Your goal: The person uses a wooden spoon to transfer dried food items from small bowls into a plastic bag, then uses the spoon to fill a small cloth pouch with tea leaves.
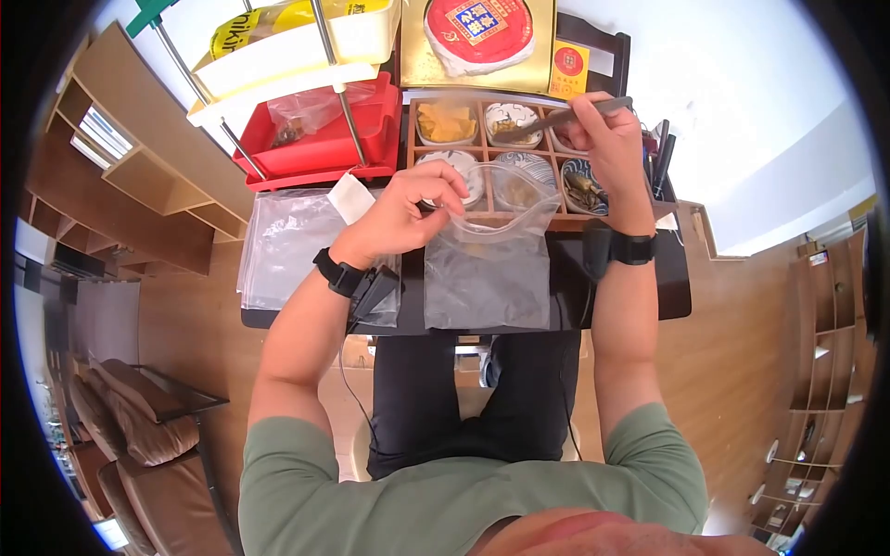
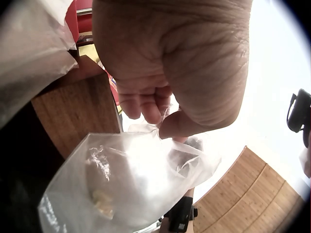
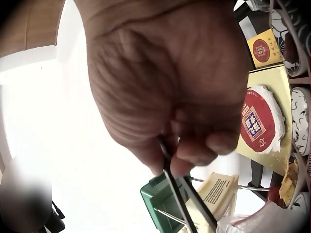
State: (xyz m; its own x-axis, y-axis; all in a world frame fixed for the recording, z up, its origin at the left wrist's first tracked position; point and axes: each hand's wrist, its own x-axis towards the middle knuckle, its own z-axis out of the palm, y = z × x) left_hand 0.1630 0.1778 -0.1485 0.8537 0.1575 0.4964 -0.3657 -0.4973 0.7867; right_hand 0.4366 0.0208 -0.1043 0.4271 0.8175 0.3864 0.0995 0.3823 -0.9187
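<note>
My left hand [image 1: 408,211] pinches the rim of a clear plastic bag [image 1: 487,289], whose mouth gapes towards the wooden box. A small yellowish piece [image 2: 103,203] shows through the bag in the left wrist view. In my right hand [image 1: 612,153] is a pair of dark tweezers [image 1: 559,118], gripped between thumb and fingers. Their tips reach over a patterned bowl [image 1: 524,113] in the back row of the divided wooden box [image 1: 482,156]. The two prongs stand slightly apart in the right wrist view, and their tips are out of that frame.
Yellow-orange pieces [image 1: 445,122] fill the back left bowl. A gold box [image 1: 417,56] with a red round packet [image 1: 479,32] stands behind. Left are a red tray [image 1: 371,139] under a cream tray [image 1: 362,42], and flat clear bags [image 1: 297,250] on the dark table [image 1: 640,278].
</note>
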